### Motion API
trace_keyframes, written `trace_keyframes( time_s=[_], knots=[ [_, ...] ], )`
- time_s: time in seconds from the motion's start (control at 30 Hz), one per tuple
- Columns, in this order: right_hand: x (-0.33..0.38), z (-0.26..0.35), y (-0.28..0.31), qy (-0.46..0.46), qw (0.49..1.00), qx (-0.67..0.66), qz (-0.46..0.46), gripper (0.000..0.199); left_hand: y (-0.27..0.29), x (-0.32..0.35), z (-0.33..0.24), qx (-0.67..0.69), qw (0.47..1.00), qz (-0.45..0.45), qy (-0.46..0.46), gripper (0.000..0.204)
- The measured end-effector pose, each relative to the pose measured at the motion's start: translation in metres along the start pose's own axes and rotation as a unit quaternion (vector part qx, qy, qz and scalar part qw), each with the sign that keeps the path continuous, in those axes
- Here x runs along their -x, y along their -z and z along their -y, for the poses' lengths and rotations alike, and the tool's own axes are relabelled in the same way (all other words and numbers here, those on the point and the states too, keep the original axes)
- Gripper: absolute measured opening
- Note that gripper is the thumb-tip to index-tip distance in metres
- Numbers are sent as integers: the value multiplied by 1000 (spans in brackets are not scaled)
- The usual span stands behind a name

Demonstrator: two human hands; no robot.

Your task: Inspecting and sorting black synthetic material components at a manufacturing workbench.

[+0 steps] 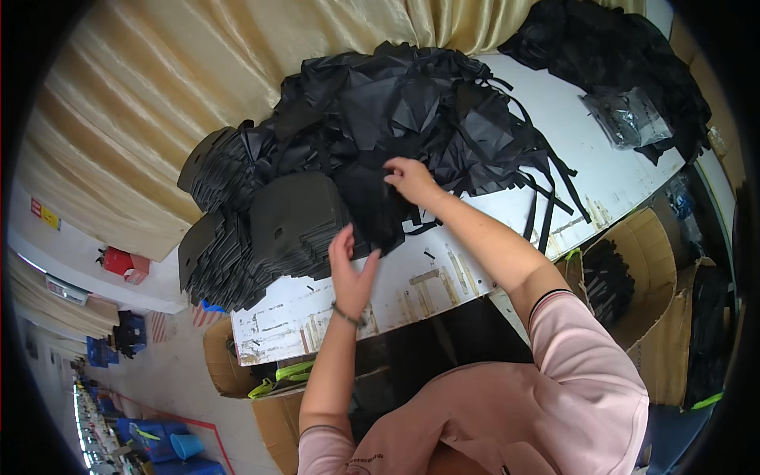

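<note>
On the white table, my left hand (pixel 352 273) is beside the front right edge of a stack of flat black panels (pixel 294 214), each with a small slot. Its thumb and fingers are apart. Farther forward and right, my right hand (pixel 412 180) has its fingers curled together at a black fabric piece (pixel 372 206), which hangs down between the two hands. Behind them rises a large heap of loose black fabric pieces (pixel 388 99) with straps trailing to the right. More stacked black panels (pixel 210 257) lean at the left.
The white table (pixel 443 277) has worn tape marks along its front. A clear plastic bag (pixel 629 119) lies by another black heap (pixel 609 47) at the far right. Cardboard boxes (pixel 653 261) stand right and below the table. A gold curtain (pixel 158 95) hangs behind.
</note>
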State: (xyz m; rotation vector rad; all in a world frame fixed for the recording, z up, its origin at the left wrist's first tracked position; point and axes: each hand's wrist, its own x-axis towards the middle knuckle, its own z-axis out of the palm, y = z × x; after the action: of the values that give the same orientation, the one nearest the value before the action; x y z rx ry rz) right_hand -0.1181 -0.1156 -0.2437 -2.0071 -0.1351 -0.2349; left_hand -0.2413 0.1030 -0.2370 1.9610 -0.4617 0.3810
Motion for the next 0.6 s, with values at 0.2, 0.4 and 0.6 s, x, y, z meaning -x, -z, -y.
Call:
trace_keyframes(
  time_s=[0.2, 0.4, 0.6],
  knots=[
    [118, 51, -17, 329, 944, 34, 9, 27, -28, -37, 7, -174, 976, -80, -106, 51],
    [182, 22, 25, 166, 976, -92, 107, 34, -20, 6, -9, 134, 984, -93, 73, 16],
    [161, 46, 50, 108, 981, -153, 54, 62, 0, 28, -57, 403, 897, -108, 144, 24]
  ],
)
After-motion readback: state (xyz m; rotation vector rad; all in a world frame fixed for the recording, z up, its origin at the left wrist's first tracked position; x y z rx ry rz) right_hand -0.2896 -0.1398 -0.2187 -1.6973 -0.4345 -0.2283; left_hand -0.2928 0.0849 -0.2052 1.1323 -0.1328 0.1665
